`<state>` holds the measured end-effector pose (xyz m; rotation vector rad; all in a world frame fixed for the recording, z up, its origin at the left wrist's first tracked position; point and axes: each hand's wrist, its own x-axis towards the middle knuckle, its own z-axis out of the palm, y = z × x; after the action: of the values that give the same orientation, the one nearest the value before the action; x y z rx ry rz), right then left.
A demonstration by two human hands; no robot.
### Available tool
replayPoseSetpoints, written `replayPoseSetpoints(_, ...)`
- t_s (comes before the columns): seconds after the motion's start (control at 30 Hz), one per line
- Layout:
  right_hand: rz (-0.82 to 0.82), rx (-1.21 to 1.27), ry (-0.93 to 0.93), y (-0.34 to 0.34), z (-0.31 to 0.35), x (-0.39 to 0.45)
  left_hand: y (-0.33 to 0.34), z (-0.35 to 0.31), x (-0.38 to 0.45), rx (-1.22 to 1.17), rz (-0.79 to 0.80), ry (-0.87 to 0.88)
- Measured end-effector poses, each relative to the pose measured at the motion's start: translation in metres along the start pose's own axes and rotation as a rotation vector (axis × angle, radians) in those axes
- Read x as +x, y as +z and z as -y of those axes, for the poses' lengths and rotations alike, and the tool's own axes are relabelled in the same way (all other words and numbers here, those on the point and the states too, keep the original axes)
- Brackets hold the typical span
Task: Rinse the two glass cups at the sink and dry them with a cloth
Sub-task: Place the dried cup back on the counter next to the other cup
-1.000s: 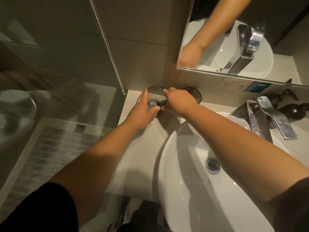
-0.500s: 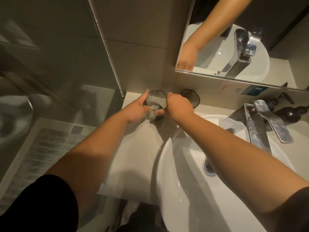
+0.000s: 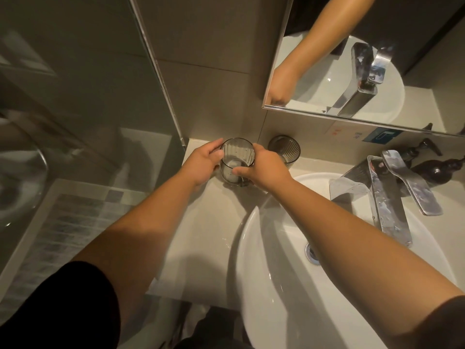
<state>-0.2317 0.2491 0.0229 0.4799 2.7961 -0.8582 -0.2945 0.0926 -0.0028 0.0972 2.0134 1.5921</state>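
A smoky ribbed glass cup (image 3: pixel 236 157) stands upright on the counter at the back corner, left of the sink. My left hand (image 3: pixel 202 165) wraps its left side and my right hand (image 3: pixel 264 170) grips its right side, thumb across the front. A second ribbed glass cup (image 3: pixel 286 147) stands just behind my right hand against the wall. The white sink basin (image 3: pixel 276 285) lies to the right with its drain (image 3: pixel 312 254). No cloth is visible.
A chrome faucet (image 3: pixel 387 197) with a long lever overhangs the basin at right. Dark pump bottles (image 3: pixel 440 170) stand behind it. A mirror (image 3: pixel 364 59) hangs above. A glass shower partition (image 3: pixel 156 71) borders the beige counter (image 3: pixel 201 235) on the left.
The cup between both hands has come slightly toward me from the wall corner. My right thumb has shifted onto the cup's front. The second cup has not moved.
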Motion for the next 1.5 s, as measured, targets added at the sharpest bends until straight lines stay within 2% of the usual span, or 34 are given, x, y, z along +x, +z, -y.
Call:
replayPoseSetpoints(0.1,-0.042,0.042,0.034,0.007,-0.001,-0.003,0.010,0.005,-0.004,0.012,-0.167,0.061)
replayPoseSetpoints(0.2,-0.077,0.055,0.028,0.011,-0.001,-0.006,0.013,0.012,-0.003,0.070,-0.232,0.097)
replayPoseSetpoints(0.43,-0.041,-0.035,-0.065,0.007,0.005,-0.006,0.006,0.002,-0.001,0.103,-0.177,0.095)
replayPoseSetpoints(0.67,-0.147,0.036,0.020,0.018,0.009,-0.008,0.017,0.014,-0.012,0.161,-0.214,0.134)
replayPoseSetpoints(0.8,-0.130,0.090,-0.009,0.012,0.006,-0.007,0.018,0.016,-0.011,0.121,-0.187,0.145)
replayPoseSetpoints(0.97,-0.031,0.080,-0.024,0.002,-0.002,-0.006,0.015,0.018,-0.002,0.092,-0.178,0.142)
replayPoseSetpoints(1.17,-0.053,0.058,0.001,0.002,0.003,-0.001,0.019,0.011,0.010,0.018,-0.207,0.106)
replayPoseSetpoints(1.5,-0.078,0.053,0.020,0.001,0.005,0.010,0.019,0.008,0.025,0.026,-0.218,0.077)
